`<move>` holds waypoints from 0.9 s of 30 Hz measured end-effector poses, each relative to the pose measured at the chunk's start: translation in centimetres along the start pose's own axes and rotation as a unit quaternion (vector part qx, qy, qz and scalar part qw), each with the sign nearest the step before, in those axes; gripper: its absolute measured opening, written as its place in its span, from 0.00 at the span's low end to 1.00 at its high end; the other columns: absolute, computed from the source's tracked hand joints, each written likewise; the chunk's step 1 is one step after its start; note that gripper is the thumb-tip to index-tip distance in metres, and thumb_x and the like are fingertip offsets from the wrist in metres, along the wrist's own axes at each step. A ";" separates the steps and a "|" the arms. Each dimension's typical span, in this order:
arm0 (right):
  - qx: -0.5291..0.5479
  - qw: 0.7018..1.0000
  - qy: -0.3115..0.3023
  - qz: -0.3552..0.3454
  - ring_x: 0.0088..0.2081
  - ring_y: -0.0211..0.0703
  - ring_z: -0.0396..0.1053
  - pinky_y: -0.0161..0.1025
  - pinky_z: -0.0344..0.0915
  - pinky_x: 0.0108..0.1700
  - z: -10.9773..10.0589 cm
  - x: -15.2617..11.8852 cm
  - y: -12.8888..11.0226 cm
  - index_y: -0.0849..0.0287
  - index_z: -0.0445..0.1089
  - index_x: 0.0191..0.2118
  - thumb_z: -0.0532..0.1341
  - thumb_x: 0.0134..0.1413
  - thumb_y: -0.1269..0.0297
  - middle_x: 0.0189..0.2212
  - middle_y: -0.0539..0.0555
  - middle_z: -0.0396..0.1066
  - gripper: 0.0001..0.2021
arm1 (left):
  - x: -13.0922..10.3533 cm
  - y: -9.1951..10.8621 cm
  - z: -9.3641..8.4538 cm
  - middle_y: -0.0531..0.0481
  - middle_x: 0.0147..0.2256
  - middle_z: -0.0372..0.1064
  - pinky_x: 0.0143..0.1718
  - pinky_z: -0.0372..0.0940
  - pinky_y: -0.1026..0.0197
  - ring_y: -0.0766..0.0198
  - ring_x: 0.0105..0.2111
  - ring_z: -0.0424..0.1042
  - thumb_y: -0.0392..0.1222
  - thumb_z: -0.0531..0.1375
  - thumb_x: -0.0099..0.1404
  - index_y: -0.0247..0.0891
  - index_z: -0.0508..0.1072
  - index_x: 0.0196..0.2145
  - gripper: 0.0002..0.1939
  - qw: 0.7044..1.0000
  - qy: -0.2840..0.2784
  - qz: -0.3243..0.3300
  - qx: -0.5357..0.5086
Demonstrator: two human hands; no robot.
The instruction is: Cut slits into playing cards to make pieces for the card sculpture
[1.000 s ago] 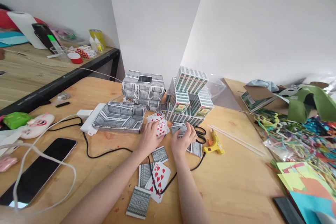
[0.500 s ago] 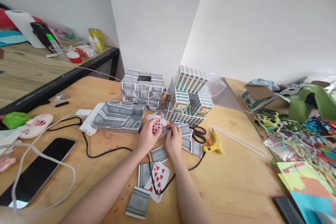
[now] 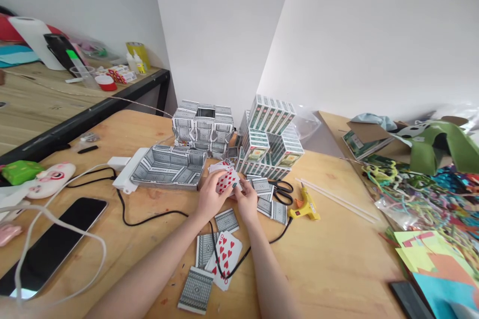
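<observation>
Both hands meet at a red-diamond playing card (image 3: 226,181) near the table's middle. My left hand (image 3: 210,196) is closed on the card's left side, thumb over its face. At the card's right edge, my right hand (image 3: 247,201) holds it between bent fingers. Folded patterned cards (image 3: 226,220) and a nine of hearts (image 3: 226,254) lie in front of the hands, crossed by a black cable. An open tray made of cards (image 3: 170,167) is at the left; a larger card-built structure (image 3: 203,127) stands behind it.
Stacked card boxes (image 3: 258,147) stand behind the right hand. Black scissors (image 3: 283,192) and a yellow glue gun (image 3: 307,204) lie to the right. A phone (image 3: 56,244) and white cable are at the left. Craft materials (image 3: 415,194) cover the far right.
The diamond card has shifted slightly right and tilted between the hands. My right hand's fingers have moved onto its edge, and the left thumb has moved a little right.
</observation>
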State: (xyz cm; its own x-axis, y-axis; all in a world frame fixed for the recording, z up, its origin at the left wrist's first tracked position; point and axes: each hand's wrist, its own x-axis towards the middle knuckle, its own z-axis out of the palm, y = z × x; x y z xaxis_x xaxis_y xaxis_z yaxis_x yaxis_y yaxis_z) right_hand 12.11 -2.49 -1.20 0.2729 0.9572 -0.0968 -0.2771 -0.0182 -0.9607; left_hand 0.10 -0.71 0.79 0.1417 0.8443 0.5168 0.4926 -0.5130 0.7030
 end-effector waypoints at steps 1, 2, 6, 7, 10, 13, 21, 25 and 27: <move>0.014 1.000 0.001 0.006 0.41 0.47 0.70 0.43 0.69 0.40 -0.1 0.1 0.0 0.59 0.65 0.46 0.63 0.41 0.63 0.43 0.56 0.71 0.22 | 0.0 -0.1 0.0 0.44 0.49 0.63 0.51 0.59 0.52 0.58 0.50 0.62 0.41 0.55 0.59 0.39 0.61 0.48 0.18 1.000 -0.003 0.001 0.001; 0.029 1.000 0.005 0.009 0.41 0.47 0.70 0.43 0.69 0.39 -0.1 0.1 0.0 0.59 0.64 0.46 0.63 0.40 0.64 0.43 0.56 0.70 0.22 | -0.1 -0.2 0.1 0.44 0.49 0.63 0.51 0.59 0.52 0.57 0.51 0.62 0.41 0.55 0.60 0.39 0.61 0.48 0.18 1.000 -0.002 -0.001 0.005; 0.072 0.997 0.022 0.011 0.35 0.44 0.71 0.42 0.70 0.36 -0.2 0.1 -0.3 0.59 0.65 0.38 0.64 0.39 0.64 0.35 0.54 0.73 0.15 | -0.1 -0.6 0.2 0.43 0.47 0.65 0.50 0.60 0.52 0.57 0.49 0.64 0.42 0.54 0.60 0.39 0.61 0.49 0.18 0.999 0.025 -0.027 0.028; 0.080 0.996 0.025 0.011 0.34 0.43 0.71 0.42 0.70 0.36 -0.2 0.0 -0.5 0.59 0.65 0.35 0.64 0.40 0.64 0.33 0.53 0.73 0.13 | -0.1 -0.7 0.3 0.43 0.47 0.65 0.50 0.60 0.52 0.57 0.49 0.64 0.42 0.54 0.61 0.39 0.61 0.49 0.18 0.999 0.030 -0.031 0.030; 0.123 0.992 0.014 0.011 0.36 0.42 0.70 0.43 0.70 0.36 0.1 -0.3 -0.8 0.58 0.63 0.33 0.63 0.43 0.62 0.33 0.51 0.72 0.10 | -0.1 -0.7 0.2 0.44 0.47 0.65 0.50 0.61 0.54 0.58 0.48 0.64 0.42 0.54 0.60 0.39 0.61 0.49 0.19 0.999 0.029 -0.035 0.030; 0.160 0.987 -0.022 0.019 0.38 0.42 0.70 0.43 0.70 0.36 0.5 -0.5 -0.9 0.56 0.62 0.34 0.62 0.45 0.61 0.36 0.50 0.71 0.11 | -0.1 -0.4 0.3 0.45 0.47 0.66 0.50 0.61 0.55 0.58 0.49 0.65 0.44 0.56 0.59 0.39 0.61 0.49 0.20 0.999 0.016 -0.037 0.035; 0.149 0.985 -0.065 0.064 0.37 0.43 0.69 0.42 0.70 0.35 0.8 -0.6 -0.8 0.58 0.67 0.36 0.63 0.43 0.58 0.36 0.53 0.71 0.13 | -0.1 -0.5 0.3 0.44 0.49 0.63 0.50 0.61 0.52 0.57 0.51 0.63 0.44 0.55 0.60 0.40 0.60 0.50 0.20 0.998 -0.010 -0.028 0.060; 0.157 0.983 -0.060 0.074 0.35 0.43 0.69 0.42 0.70 0.35 0.7 -0.5 -0.8 0.58 0.68 0.34 0.64 0.41 0.61 0.34 0.53 0.72 0.12 | -0.1 -0.9 0.3 0.44 0.51 0.62 0.51 0.60 0.52 0.57 0.51 0.62 0.46 0.55 0.61 0.41 0.63 0.50 0.19 0.997 -0.014 0.001 0.076; 0.159 0.982 -0.056 0.079 0.35 0.43 0.70 0.41 0.70 0.34 0.7 -0.5 -0.8 0.59 0.68 0.34 0.64 0.40 0.61 0.34 0.53 0.72 0.12 | -0.1 -1.1 0.4 0.44 0.51 0.62 0.51 0.61 0.52 0.57 0.51 0.63 0.46 0.54 0.61 0.41 0.64 0.49 0.19 0.996 -0.022 0.018 0.087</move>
State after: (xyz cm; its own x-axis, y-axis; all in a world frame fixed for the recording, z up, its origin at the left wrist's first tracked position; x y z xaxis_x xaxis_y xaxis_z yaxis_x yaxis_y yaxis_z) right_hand 11.57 -2.77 -0.19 0.1060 0.9758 -0.1912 -0.5872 -0.0938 -0.8040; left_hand -0.13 -0.23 -0.21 0.1982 0.8336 0.5155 0.6270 -0.5121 0.5871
